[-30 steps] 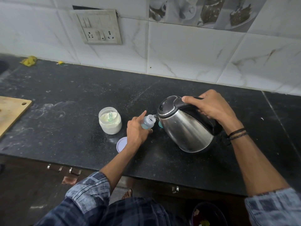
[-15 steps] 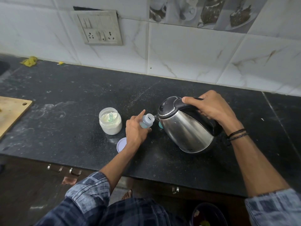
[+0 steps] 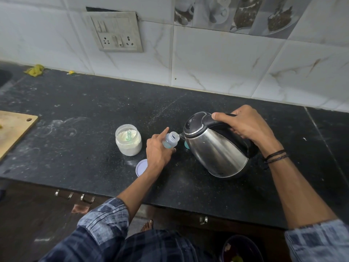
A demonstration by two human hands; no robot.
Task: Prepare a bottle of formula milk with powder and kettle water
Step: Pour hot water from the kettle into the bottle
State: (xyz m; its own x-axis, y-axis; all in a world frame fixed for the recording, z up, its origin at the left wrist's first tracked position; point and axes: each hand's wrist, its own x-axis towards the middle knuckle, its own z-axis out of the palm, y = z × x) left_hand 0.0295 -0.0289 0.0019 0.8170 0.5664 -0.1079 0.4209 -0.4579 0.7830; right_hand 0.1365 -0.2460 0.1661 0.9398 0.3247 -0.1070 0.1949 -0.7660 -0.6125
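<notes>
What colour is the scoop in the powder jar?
Pale green scoop, best seen in the head view.

Steel-and-black kettle (image 3: pixel 215 148), white powder jar (image 3: pixel 128 140), black counter (image 3: pixel 94 110).

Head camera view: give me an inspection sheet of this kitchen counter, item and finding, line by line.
Surface: black countertop, dusted with white powder smears.
Job's things: kettle tilted, spout at the mouth of the open bottle; powder jar open, green scoop inside; pale round lid lying flat near the front edge.
Clutter: wooden cutting board at the left edge; yellow scrap by the wall; teal item half hidden behind the kettle.
Hands: left hand grips the bottle; right hand grips the kettle's handle.
Cables: nothing seen.
Surroundings: tiled wall with socket panel; drawer handles below the counter.
</notes>
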